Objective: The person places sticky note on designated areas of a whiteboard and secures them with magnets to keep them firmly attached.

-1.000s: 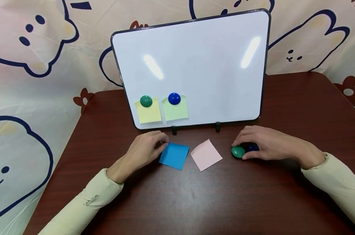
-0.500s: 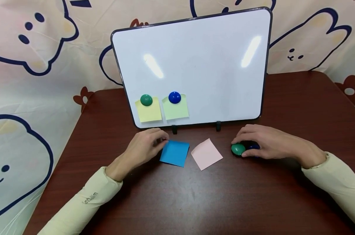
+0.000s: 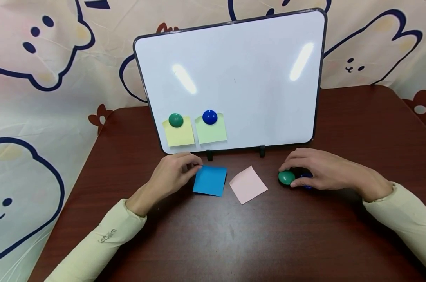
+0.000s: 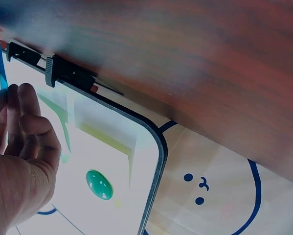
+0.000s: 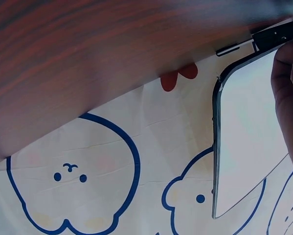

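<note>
The left hand point(image 3: 170, 173) pinches the blue note point(image 3: 210, 181) by a corner beside the pink note point(image 3: 248, 185), while the right hand point(image 3: 320, 168) curls its fingers point(image 3: 295, 163) round the green magnet point(image 3: 286, 178), a half-hidden blue magnet point(image 3: 306, 176) nearby on the tabletop point(image 3: 234, 243).

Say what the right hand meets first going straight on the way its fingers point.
Past the green magnet that the right hand grips, most likely the pink note to its left; the hand's height is unclear, so it might pass above.
</note>
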Tool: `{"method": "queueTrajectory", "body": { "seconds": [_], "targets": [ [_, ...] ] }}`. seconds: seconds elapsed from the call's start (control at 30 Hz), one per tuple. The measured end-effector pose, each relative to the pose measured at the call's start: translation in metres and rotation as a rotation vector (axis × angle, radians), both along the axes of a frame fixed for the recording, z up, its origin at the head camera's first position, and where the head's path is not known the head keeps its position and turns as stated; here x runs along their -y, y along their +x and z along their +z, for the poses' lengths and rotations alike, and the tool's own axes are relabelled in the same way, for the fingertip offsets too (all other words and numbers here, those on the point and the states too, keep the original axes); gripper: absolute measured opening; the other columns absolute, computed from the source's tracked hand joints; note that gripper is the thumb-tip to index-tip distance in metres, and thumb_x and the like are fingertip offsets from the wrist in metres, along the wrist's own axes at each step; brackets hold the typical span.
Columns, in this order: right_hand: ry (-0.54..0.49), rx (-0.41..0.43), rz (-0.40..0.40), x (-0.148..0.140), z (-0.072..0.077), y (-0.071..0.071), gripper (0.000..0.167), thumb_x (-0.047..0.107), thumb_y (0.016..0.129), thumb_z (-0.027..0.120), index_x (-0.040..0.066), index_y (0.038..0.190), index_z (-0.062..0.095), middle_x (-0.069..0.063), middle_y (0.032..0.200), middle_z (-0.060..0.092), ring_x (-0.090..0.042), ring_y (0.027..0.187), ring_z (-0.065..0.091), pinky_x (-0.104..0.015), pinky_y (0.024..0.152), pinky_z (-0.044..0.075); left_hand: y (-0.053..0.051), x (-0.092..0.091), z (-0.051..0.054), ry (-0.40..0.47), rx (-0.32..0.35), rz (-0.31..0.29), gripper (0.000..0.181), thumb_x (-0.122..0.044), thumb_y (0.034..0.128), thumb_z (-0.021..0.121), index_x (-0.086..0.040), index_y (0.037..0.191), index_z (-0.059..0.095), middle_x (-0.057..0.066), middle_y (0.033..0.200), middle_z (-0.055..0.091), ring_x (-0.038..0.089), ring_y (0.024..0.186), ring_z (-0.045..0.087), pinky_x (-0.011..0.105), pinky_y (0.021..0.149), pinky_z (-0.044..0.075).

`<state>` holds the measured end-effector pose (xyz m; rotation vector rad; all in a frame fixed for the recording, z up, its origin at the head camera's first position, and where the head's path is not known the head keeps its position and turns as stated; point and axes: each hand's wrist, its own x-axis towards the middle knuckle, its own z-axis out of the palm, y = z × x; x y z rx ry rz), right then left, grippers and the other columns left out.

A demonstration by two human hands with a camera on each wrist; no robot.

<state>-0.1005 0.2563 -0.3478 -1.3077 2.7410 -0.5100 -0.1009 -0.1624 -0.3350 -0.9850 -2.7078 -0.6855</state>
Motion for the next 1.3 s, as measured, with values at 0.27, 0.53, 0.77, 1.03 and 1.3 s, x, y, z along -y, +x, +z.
{"method": "queueTrajectory", "body": {
  "seconds": [0.27, 0.53, 0.77, 1.03, 1.3],
  "targets": [
    [-0.017, -0.027, 0.015, 0.0001, -0.0001, 0.0002, 0.038, 0.033, 0.084, 0.080, 0.030, 0.120, 0.067, 0.022, 0.116, 0.060, 0.002, 0.106, 0.053, -0.029, 0.087, 0.053, -0.0024, -0.0014, 0.0020, 0.041, -0.004, 0.011, 0.011, -0.011, 0.0883, 0.075, -0.012, 0.099, 0.074, 0.001, 0.089, 0.074, 0.009, 0.069, 0.061, 0.027, 0.063, 0.055],
    [-0.008, -0.017, 0.011, 0.0006, 0.0002, 0.0004, 0.039, 0.035, 0.084, 0.080, 0.031, 0.120, 0.067, 0.022, 0.117, 0.060, 0.002, 0.107, 0.053, -0.028, 0.089, 0.052, -0.0035, -0.0046, 0.0013, 0.041, -0.048, 0.056, 0.008, -0.010, 0.0907, 0.072, -0.011, 0.099, 0.071, 0.002, 0.090, 0.073, 0.012, 0.072, 0.060, 0.028, 0.066, 0.055],
    [-0.011, -0.024, 0.018, 0.0002, -0.0010, 0.0000, 0.038, 0.035, 0.084, 0.080, 0.030, 0.120, 0.067, 0.022, 0.117, 0.060, 0.002, 0.107, 0.053, -0.028, 0.089, 0.052, -0.0045, -0.0065, 0.0010, 0.032, -0.034, 0.114, 0.008, -0.009, 0.0921, 0.070, -0.010, 0.099, 0.067, 0.005, 0.092, 0.072, 0.015, 0.075, 0.062, 0.031, 0.069, 0.057],
    [0.008, -0.020, 0.011, 0.0007, -0.0015, 0.0005, 0.038, 0.036, 0.084, 0.079, 0.030, 0.120, 0.067, 0.022, 0.117, 0.060, 0.002, 0.107, 0.053, -0.029, 0.089, 0.052, -0.0052, -0.0056, 0.0009, 0.070, -0.030, 0.111, 0.012, -0.006, 0.0889, 0.073, -0.008, 0.101, 0.071, 0.006, 0.095, 0.074, 0.016, 0.080, 0.066, 0.033, 0.075, 0.059],
    [0.008, -0.020, 0.006, 0.0003, -0.0005, 0.0001, 0.038, 0.036, 0.084, 0.079, 0.031, 0.120, 0.067, 0.021, 0.118, 0.059, 0.001, 0.108, 0.054, -0.031, 0.091, 0.052, -0.0054, -0.0056, 0.0032, 0.095, -0.052, 0.096, 0.011, -0.006, 0.0871, 0.075, -0.009, 0.097, 0.072, 0.006, 0.091, 0.074, 0.016, 0.075, 0.063, 0.031, 0.069, 0.056]
  ]
}}
